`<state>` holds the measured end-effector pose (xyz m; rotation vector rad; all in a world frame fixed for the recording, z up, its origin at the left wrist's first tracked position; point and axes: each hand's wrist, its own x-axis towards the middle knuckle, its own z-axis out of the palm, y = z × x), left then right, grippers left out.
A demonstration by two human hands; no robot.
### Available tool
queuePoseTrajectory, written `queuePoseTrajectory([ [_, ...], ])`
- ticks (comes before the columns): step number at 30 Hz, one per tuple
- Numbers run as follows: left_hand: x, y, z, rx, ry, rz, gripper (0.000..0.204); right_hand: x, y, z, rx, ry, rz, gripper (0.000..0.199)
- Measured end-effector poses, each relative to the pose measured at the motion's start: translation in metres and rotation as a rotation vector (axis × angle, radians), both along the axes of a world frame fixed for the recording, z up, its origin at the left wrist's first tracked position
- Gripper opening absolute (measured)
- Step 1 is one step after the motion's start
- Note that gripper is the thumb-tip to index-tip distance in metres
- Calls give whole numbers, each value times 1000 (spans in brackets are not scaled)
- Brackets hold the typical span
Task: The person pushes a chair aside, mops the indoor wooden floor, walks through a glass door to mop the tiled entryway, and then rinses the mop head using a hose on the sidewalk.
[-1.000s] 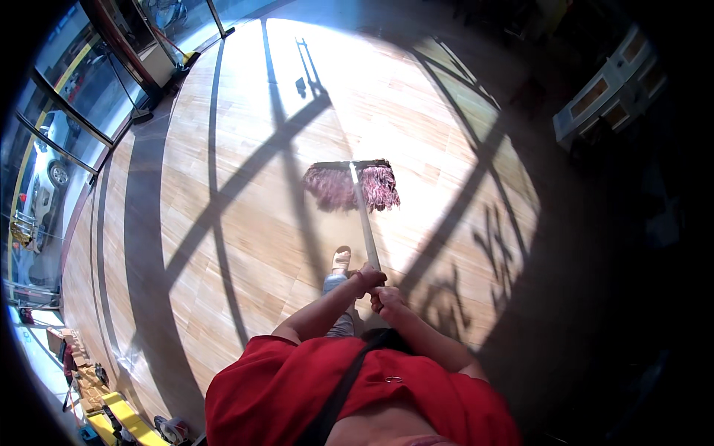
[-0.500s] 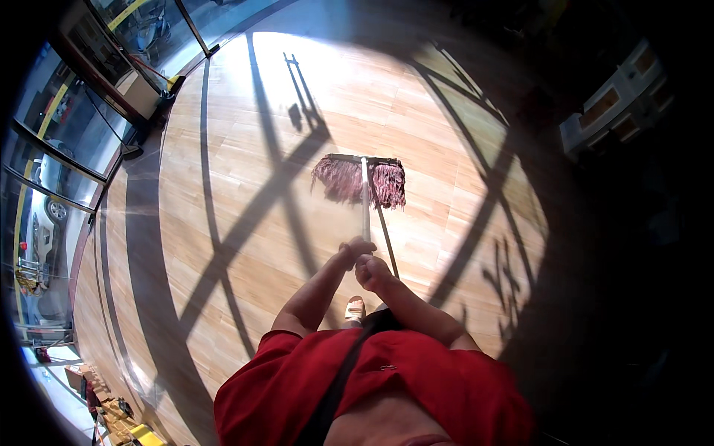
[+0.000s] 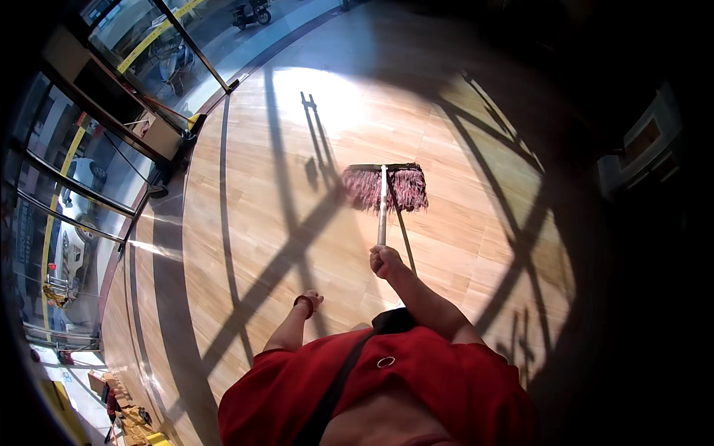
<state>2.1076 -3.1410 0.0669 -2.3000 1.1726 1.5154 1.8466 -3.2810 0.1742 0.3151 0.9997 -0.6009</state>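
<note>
– what fills the view?
– a pale brown, wood-grain plank floor [image 3: 461, 245]. on it, straight ahead of the right hand [image 3: 384, 262], rests a broad, shaggy, purple-pink mop [image 3: 409, 192] with a straight, pale pole [image 3: 382, 227].
– and the fingers?
– the right ones are wrapped closed round the pole. the left hand [image 3: 315, 298] is apart from it, seemingly empty; i can't tell how far its fingers are open.
– the arms?
– right forearm [image 3: 431, 301] slanting inward and forward, left forearm [image 3: 291, 327] nearer the body.
– textures?
– ragged strings along a thin, dark bar [image 3: 364, 166]; a round, reddish-brown bracelet [image 3: 303, 301] beside the left hand.
</note>
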Motion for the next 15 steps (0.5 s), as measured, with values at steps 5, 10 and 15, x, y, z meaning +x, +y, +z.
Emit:
queuePoseTrajectory([
  [5, 10, 34, 38, 254, -92, 147, 30, -3, -115, -12, -31, 9, 60, 29],
  [10, -30, -36, 50, 341, -23, -23, 32, -5, -229, -31, -58, -15, 110, 20],
  [15, -43, -178, 34, 321, 20, -60, 34, -19, -351, -56, -78, 60, 187, 18],
])
